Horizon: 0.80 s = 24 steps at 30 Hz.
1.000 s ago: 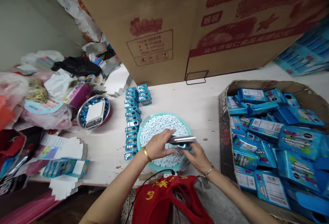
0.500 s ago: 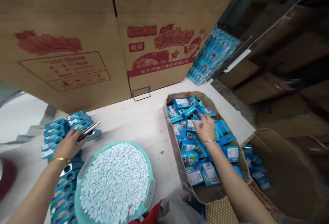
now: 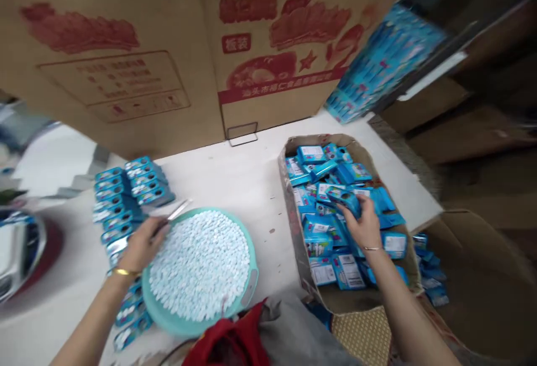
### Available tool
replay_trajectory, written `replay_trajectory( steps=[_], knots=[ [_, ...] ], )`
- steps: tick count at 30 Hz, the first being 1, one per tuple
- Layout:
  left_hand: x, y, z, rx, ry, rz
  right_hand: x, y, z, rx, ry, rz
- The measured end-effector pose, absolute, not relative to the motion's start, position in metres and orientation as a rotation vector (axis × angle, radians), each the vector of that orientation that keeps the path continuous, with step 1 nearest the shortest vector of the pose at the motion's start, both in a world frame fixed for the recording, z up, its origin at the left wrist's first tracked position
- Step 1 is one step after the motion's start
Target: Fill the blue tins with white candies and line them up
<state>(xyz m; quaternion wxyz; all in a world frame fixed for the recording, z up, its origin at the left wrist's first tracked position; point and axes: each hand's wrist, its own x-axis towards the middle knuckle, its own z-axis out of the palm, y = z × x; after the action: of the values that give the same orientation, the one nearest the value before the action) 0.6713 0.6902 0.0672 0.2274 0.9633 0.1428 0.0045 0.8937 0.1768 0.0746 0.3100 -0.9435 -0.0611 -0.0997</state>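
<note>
The left hand [image 3: 140,245] pinches a thin metal strip [image 3: 178,210] at the near tray [image 3: 251,285] of white candies [image 3: 201,265]. The right hand [image 3: 366,227] grips a blue packet [image 3: 344,197] over the box [image 3: 291,215] on the right. A bump could spill candies onto the pale table [image 3: 235,181]. Big brown cartons [image 3: 126,75] stand far behind.

Pale, scuffed desk [image 3: 235,181]. Big brown cartons [image 3: 168,19] with red print wall off its back edge. To its right, dim blurred cardboard boxes [image 3: 495,136] lower down. Flat, even light.
</note>
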Motion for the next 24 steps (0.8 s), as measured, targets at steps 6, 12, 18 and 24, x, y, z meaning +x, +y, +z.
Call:
replay_trajectory(
  steps=[6, 12, 18, 24],
  knots=[
    [0.556, 0.6, 0.096, 2.463, 0.376, -0.479, 0.81, 0.265, 0.108, -1.791, -0.111, 0.127],
    [0.525, 0.536, 0.068, 2.532, 0.708, -0.672, 0.751, 0.334, 0.079, -1.252, 0.149, 0.799],
    [0.601, 0.5, 0.021, 2.43, 0.703, -0.5, 0.737, 0.356, 0.046, -1.145, 0.316, 0.911],
    [0.6, 0.51, 0.019, 2.369, 0.65, -0.381, 0.742, 0.34, 0.047, -1.169, 0.2, 0.884]
  ],
)
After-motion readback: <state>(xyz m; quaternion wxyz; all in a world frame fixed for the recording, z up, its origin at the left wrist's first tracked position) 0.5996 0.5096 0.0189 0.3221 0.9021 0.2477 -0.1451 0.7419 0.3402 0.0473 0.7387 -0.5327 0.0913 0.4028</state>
